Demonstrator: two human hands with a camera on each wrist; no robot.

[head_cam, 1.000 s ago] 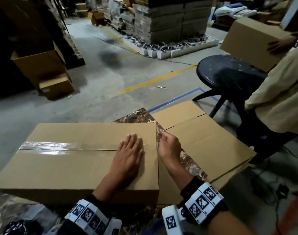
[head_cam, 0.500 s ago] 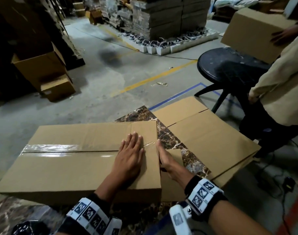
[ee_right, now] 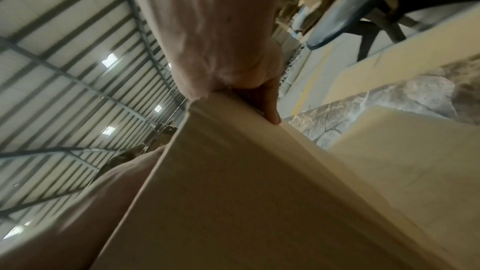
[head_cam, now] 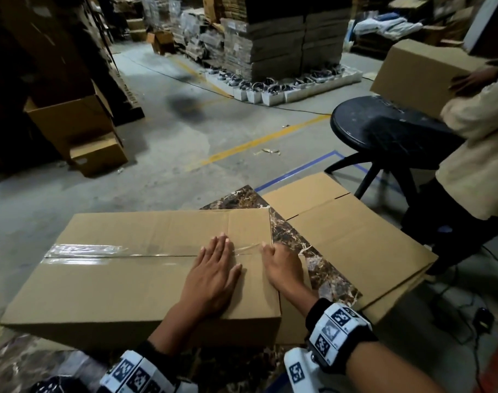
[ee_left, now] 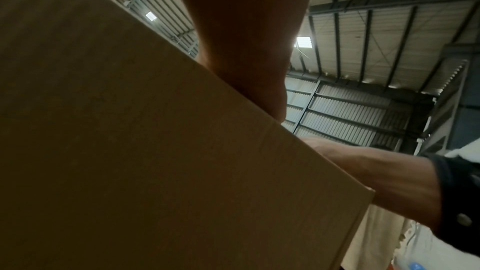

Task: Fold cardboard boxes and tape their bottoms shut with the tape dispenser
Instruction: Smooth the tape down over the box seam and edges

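Left hand point(head_cam: 214, 275) flat, fingers spread, pressing box point(head_cam: 123, 282) top over clear tape point(head_cam: 106, 250) seam. Right hand point(head_cam: 280, 269) flat against box's right end, fingers straight.

Left hand point(head_cam: 214, 275): flat, palm down, fingers straight and together. Right hand point(head_cam: 282, 269): alongside, fingers extended forward, thumb inward. Both wrists banded.

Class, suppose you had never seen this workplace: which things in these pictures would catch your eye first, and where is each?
Front and centre is the big cardboard box, clear tape shining along its seam. The left hand lies flat on its top near the right end, while the right hand presses the tape end over that edge. At the right, another person carries a box above a black stool.
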